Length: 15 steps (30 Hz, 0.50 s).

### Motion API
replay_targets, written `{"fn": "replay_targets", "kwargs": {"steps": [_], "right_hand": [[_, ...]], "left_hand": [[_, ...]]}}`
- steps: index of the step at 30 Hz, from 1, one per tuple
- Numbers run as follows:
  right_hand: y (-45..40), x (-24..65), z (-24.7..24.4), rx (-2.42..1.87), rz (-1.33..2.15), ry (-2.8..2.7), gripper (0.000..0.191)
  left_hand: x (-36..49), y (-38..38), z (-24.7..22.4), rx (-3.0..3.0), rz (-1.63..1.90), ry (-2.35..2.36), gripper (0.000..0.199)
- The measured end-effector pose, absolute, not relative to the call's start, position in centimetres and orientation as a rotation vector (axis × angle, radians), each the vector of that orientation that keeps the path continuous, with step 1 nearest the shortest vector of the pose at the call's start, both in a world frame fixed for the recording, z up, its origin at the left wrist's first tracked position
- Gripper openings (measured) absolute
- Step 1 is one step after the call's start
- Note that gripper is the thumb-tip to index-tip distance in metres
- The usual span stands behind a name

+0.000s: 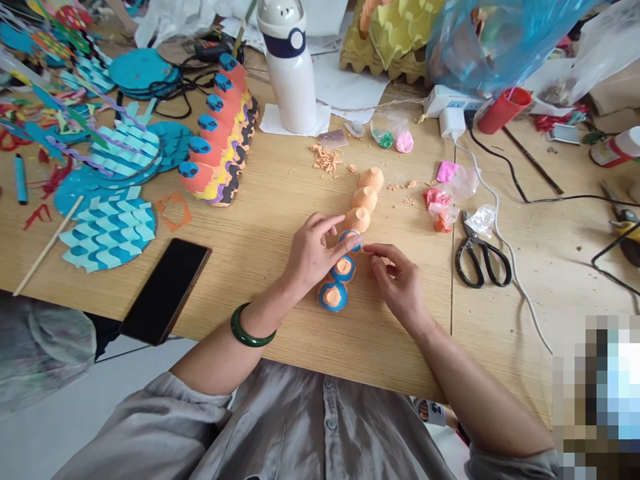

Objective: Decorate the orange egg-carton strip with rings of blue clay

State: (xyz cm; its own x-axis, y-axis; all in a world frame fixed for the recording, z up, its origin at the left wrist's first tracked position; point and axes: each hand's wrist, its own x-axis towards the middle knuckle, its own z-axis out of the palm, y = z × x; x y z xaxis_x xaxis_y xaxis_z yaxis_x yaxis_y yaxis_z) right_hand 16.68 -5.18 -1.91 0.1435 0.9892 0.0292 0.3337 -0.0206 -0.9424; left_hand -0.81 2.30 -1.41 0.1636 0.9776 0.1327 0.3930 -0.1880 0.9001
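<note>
An orange strip of egg-carton cups (364, 199) lies lengthwise on the table in front of me. Three nearer cups carry blue rings (333, 296) around their orange tips; the farther three are plain orange. My left hand (314, 248), with a dark green bangle above the wrist, grips the strip from its left side, thumb over the farthest blue ring and index finger by the plain cup beyond. At the right side of that same cup, my right hand (395, 277) has thumb and index finger closed together. Whatever small piece they may pinch is too small to make out.
Left stand a painted egg-carton piece (220, 133), a black phone (166, 290) and teal paper discs (113, 230). A white bottle (290, 73) stands behind. Orange scraps (326, 159) lie beyond the strip. To the right are black-handled scissors (481, 257), clay bags (440, 203) and a white cable (515, 267).
</note>
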Motion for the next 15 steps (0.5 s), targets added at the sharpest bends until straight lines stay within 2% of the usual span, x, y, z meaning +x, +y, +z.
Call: {"fn": "replay_targets", "kwargs": {"steps": [2,5,7,11,15], "right_hand": [[-5.3,16.7,-1.8,-1.467,0.835,-1.343,0.02],[-5.5,16.7,-1.5,-1.384,0.639,-1.438,0.019],[-5.6,16.6,-1.3,-1.335,0.442,-1.556,0.022],[-5.8,16.5,-0.8,-1.257,0.063,-1.747,0.031],[-5.8,16.3,-0.7,-1.293,-0.141,-1.79,0.033]], "left_hand": [[-0.6,2.2,-0.4,1.351,1.001,1.161,0.054],[-0.2,2.3,0.9,0.849,0.887,0.879,0.061],[0.0,2.2,1.5,0.687,0.863,0.798,0.054],[0.4,1.5,1.6,0.608,0.841,0.71,0.031],[0.6,0.1,1.4,0.694,0.811,0.527,0.034]]}}
